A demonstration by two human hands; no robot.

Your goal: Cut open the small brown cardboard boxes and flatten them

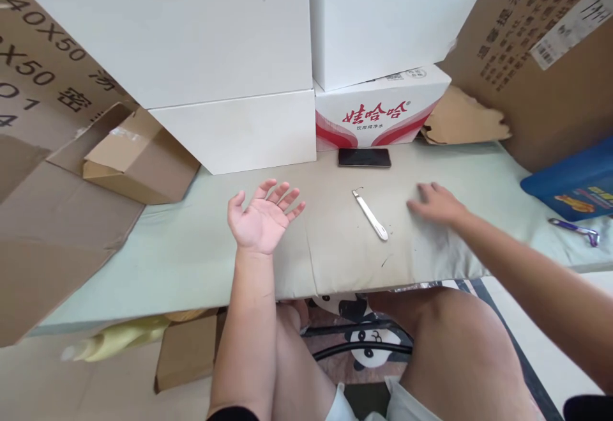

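**White tool [370, 216] lies aslant on the cloth [335, 236]**

Seen from the tool, the left hand [262, 224] is at 9 o'clock, palm up, fingers spread, over the cloth. The phone [364, 158] lies flat at 12, its long axis running 9 to 3. The tool's own axis runs 11 to 5: metal tip toward 11, rounded white end toward 5. At 3 o'clock is the right hand [438, 206], palm down, fingers parted and pointing toward 9; blur hides whether they touch the cloth. Farther along 3 lies a purple item [569, 227].
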